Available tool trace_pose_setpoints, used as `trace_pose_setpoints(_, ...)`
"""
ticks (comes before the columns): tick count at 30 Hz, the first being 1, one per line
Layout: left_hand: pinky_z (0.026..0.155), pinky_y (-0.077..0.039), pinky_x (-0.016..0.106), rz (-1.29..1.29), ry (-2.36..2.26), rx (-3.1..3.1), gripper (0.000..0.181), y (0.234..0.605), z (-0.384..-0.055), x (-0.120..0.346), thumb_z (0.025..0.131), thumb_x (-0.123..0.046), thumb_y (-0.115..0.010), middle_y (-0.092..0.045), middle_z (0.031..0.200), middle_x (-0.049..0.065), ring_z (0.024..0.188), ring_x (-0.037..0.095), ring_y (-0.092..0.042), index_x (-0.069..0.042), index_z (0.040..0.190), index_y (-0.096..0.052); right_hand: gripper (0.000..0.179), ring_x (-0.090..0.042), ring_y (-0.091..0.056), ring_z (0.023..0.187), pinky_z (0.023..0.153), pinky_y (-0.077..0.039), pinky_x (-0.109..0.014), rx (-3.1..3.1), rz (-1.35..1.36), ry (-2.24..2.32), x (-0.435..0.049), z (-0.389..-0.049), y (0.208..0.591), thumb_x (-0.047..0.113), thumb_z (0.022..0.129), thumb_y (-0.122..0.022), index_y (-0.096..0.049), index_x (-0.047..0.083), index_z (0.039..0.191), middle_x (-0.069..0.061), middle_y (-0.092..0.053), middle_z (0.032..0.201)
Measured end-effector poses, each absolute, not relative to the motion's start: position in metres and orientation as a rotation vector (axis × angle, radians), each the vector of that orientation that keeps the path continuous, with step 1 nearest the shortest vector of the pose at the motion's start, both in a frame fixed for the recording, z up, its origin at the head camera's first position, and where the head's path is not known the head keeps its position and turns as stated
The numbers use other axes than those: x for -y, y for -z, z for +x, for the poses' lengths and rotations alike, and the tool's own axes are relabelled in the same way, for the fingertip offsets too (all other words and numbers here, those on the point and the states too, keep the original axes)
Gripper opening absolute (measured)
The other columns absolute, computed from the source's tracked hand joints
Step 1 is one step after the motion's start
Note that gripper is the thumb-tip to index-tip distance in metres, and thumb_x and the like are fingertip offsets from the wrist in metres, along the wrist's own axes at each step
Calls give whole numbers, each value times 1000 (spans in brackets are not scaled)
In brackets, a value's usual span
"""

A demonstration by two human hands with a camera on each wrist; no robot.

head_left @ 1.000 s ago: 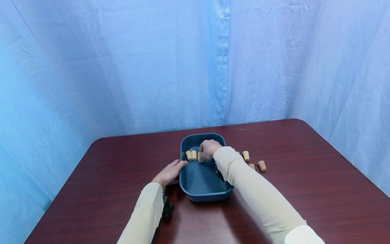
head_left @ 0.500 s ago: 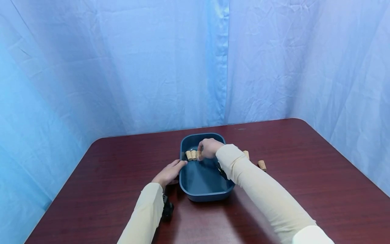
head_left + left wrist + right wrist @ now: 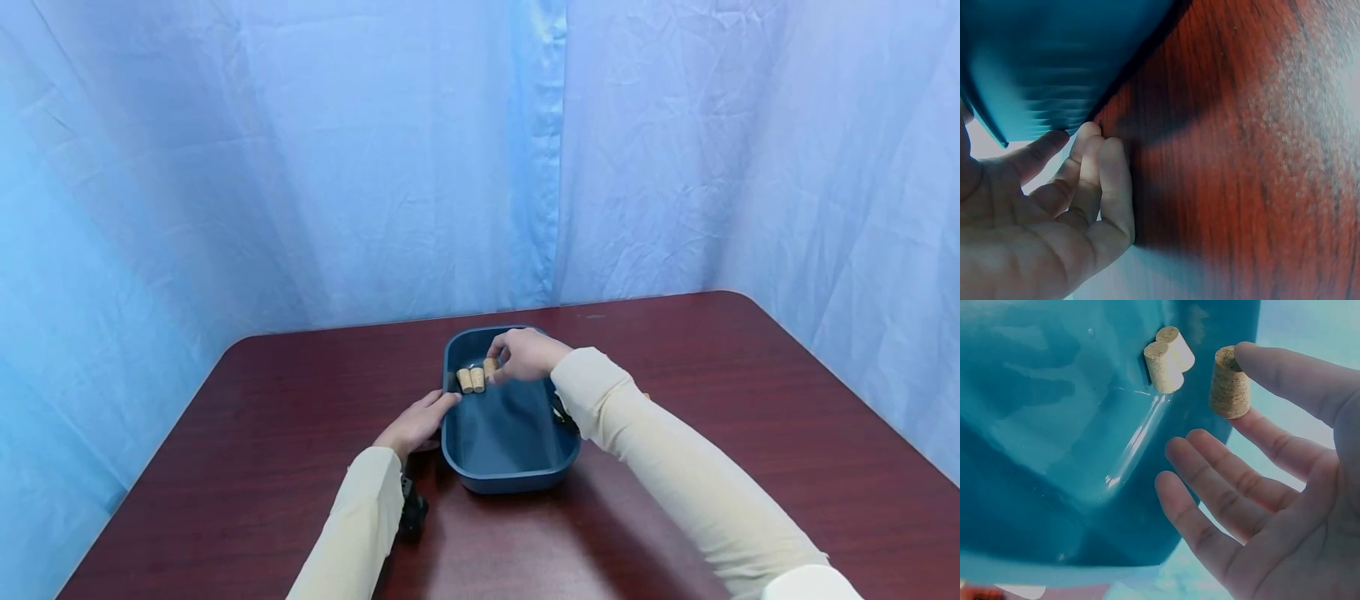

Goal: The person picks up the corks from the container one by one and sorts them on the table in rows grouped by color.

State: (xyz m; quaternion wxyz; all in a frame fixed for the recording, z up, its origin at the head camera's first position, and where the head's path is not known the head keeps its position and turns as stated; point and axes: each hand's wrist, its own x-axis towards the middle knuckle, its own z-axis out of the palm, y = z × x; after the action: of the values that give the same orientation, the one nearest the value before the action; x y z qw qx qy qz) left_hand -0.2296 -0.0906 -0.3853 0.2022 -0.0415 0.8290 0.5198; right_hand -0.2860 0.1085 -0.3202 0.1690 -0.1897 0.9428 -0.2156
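Observation:
A dark blue rectangular tub (image 3: 510, 479) stands on the table. Two tapered corks (image 3: 1165, 367) lie side by side inside it, near its left wall. Above the tub my right hand (image 3: 522, 354) pinches a third cork (image 3: 1230, 384) between thumb and index finger, the other fingers spread. In the head view this cork is just right of the lying pair. My left hand (image 3: 416, 423) holds the tub's left side, thumb over the rim, fingers (image 3: 1113, 169) against the outer wall low by the table.
The dark red wooden table (image 3: 315, 433) reaches back to light blue curtains (image 3: 405, 167). On the tabletop right of the tub, a bit of another cork (image 3: 647, 396) shows past my right sleeve (image 3: 667, 442). That sleeve crosses over the tub's right rim.
My right hand has risen and shifted right with its cork, away from the two lying corks. My right arm now hides most corks on the table. The left hand has stayed put.

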Motion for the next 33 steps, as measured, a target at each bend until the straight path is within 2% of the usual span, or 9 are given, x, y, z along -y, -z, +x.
trace_pose_setpoints(9, 104, -47, 55, -113, -1465, -2304, 64, 385, -229, 92, 107, -41, -42, -43, 153, 24, 132, 39, -50, -3, 158, -33, 40, -33, -58, 120, 97, -53, -49, -2679, -580, 711, -126, -279, 316, 27, 97, -71, -65, 7, 131, -18, -62, 131)
trace_pose_setpoints(20, 105, -47, 55, -102, -1467, -2307, 63, 386, -231, 92, 107, -39, -41, -44, 152, 25, 131, 39, -51, -2, 157, -33, 44, -37, -57, 124, 95, -54, -49, -2687, -617, 784, -158, -279, 311, 26, 98, -69, -61, 3, 135, -20, -62, 133)
trace_pose_setpoints(27, 105, -46, 55, -106, -1463, -2312, 63, 386, -230, 93, 107, -39, -42, -43, 153, 25, 132, 40, -50, -2, 158, -33, 43, -37, -55, 128, 101, -49, -53, -2694, -644, 753, -184, -278, 311, 27, 100, -67, -61, 5, 136, -20, -61, 135)
trace_pose_setpoints(33, 105, -46, 55, -106, -1466, -2304, 63, 386, -231, 92, 107, -40, -42, -42, 153, 24, 132, 40, -50, -3, 158, -33, 41, -37, -59, 123, 99, -50, -55, -2695, -662, 778, -206, -276, 312, 26, 100, -67, -61, 4, 134, -18, -64, 131)
